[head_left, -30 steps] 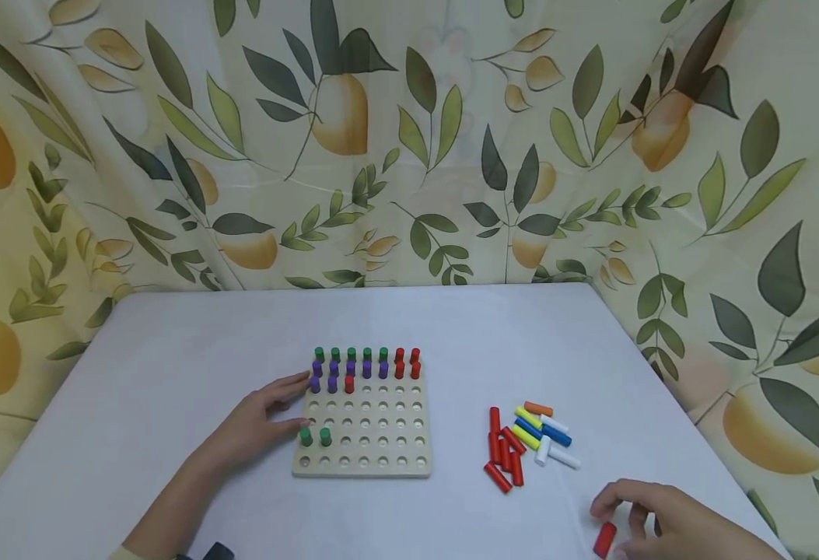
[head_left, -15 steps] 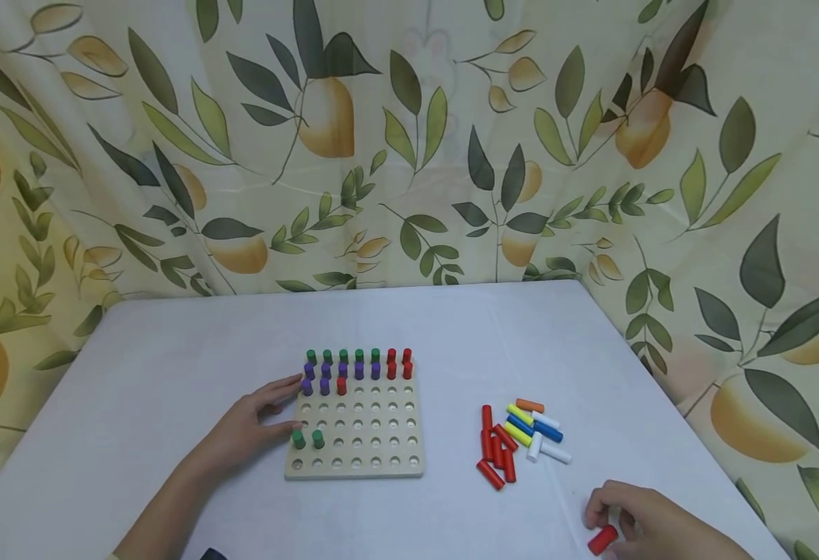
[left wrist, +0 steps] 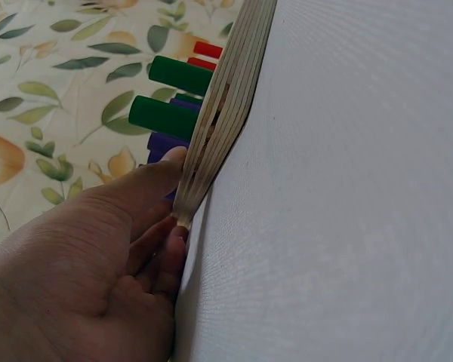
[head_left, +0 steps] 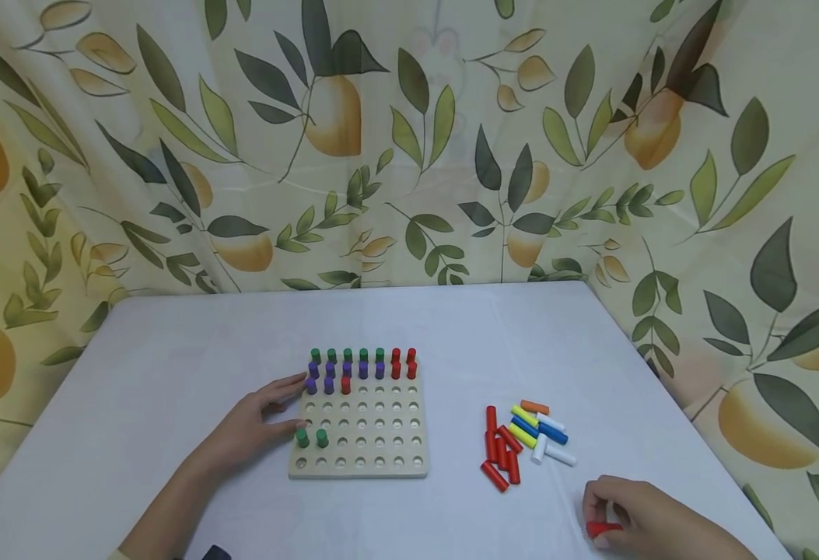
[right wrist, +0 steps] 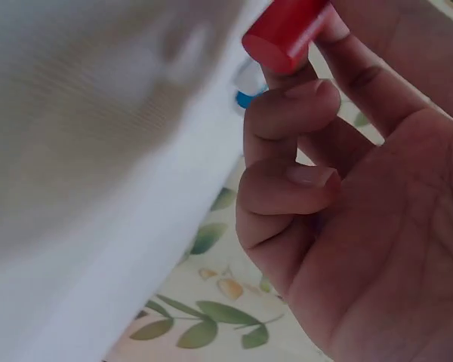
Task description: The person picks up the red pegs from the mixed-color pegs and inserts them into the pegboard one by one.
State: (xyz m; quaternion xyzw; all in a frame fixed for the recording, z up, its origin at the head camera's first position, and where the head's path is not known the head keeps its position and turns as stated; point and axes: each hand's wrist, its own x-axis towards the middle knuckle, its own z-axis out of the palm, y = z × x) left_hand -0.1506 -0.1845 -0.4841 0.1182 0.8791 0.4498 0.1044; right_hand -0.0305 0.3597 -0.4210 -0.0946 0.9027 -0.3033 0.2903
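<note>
A pale wooden pegboard (head_left: pixel 384 453) lies on the table with rows of round holes. Green, purple and red pegs stand in its far rows, and two green pegs (head_left: pixel 321 438) stand near its front left. My left hand (head_left: pixel 251 424) touches the board's left edge, thumb toward the near end and fingers farther up; in the left wrist view the thumb tip meets the layered side. At the table's right front, my right hand (head_left: pixel 636 509) pinches a red peg (right wrist: pixel 283 38) between thumb and fingers, its other fingers curled toward the palm.
Right of the board lies a loose heap of pegs: several red pegs (head_left: pixel 502 453), plus yellow, blue, white and one orange peg (head_left: pixel 535 407). A white cloth (head_left: pixel 521 334) covers the table. Behind it hangs a leaf-and-fruit patterned curtain (head_left: pixel 437 194).
The right hand's fingers have closed in on the red peg, which has turned from steeply slanted to nearly level. My left hand stays at the board's edge; the view shifts slightly.
</note>
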